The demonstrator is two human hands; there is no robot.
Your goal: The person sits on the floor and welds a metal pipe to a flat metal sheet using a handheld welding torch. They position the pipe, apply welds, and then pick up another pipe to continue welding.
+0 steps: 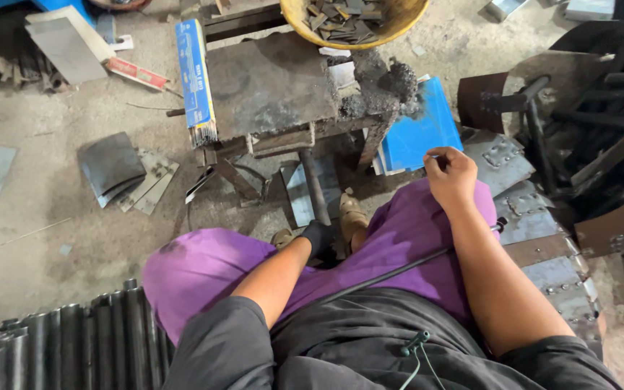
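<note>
1. The person sits low, knees apart in purple trousers (204, 271), facing a small, scorched metal tabletop (269, 83) on a rough frame.
2. The left hand (318, 236), in a black glove, hangs down between the knees just above a sandalled foot (352, 220). Its fingers curl inward, but whether they grip anything cannot be told from this angle.
3. The right hand (449, 177) is bare and rests on the right knee, beside the edge of a blue sheet (420, 133). Its fingers are curled and pressed together in a loose fist; whether they pinch something small cannot be made out.
4. A thin black cable (399, 269) runs across the right thigh, passing under the right forearm.
5. A blue box of welding rods (195, 76) lies along the tabletop's left edge, with the rod ends sticking out at its near end.
6. A lump of dark slag (391, 87) sits on the tabletop's right corner.
7. A yellow basin (399, 25) filled with small metal pieces stands at the far side of the tabletop.
8. Flat grey metal plates (120, 170) lie scattered on the concrete floor to the left.
9. A row of dark metal pipes (74, 347) lies near the left knee.
10. Riveted metal sheets (536, 217) lie on the floor to the right, just beside the right leg.
</note>
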